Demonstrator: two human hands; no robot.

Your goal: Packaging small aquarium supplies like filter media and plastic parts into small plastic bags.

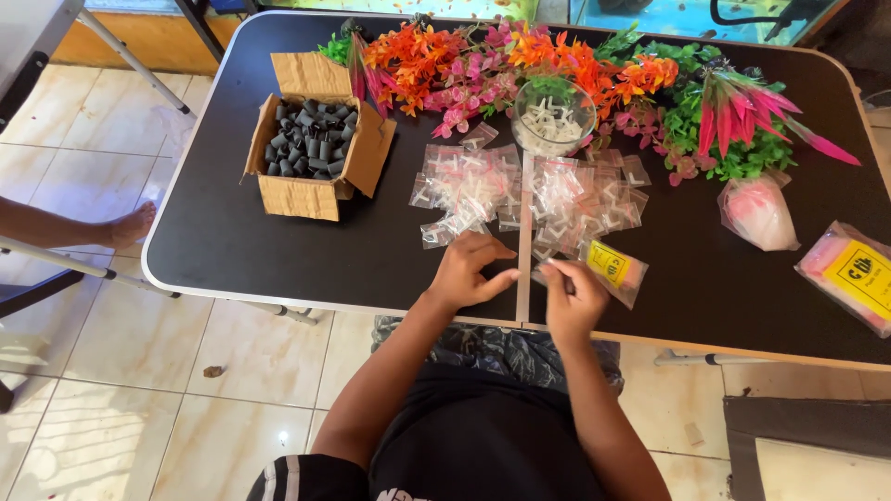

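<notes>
Left hand (471, 271): fingers curled, half closed, resting on the black table (232, 241) at the near edge of the heap of small clear bags (520, 197). Fingertips touch the nearest bags; whether one is actually pinched, cannot tell.

Right hand (571, 295): fingers drawn narrow, thumb and forefinger pinching something small and pale at the near-right edge of the heap. Too small to identify. Just right of this hand, touching or nearly so, one clear packet with a yellow label (614, 269).

The heap: one pile, bags overlapping, too many and too jumbled to count; each seems to hold small white pieces. It spans the table's centre seam.

Beyond the heap, at its far edge: one clear glass bowl (554, 116), white pieces inside.

Left of the heap, well apart: one open cardboard box (311, 148), flaps out, full of short dark grey tubes, too many to count.

Behind the heap and bowl, along the far side of the table: a row of artificial flowers (520, 65) in orange, pink and green.

Right of the heap: one clear bag of pink material (758, 211); farther right, at the table edge, one pink-filled packet with a yellow label (852, 275).

Far left of the heap, off the table: another person's bare foot (130, 225) on the tiled floor.
</notes>
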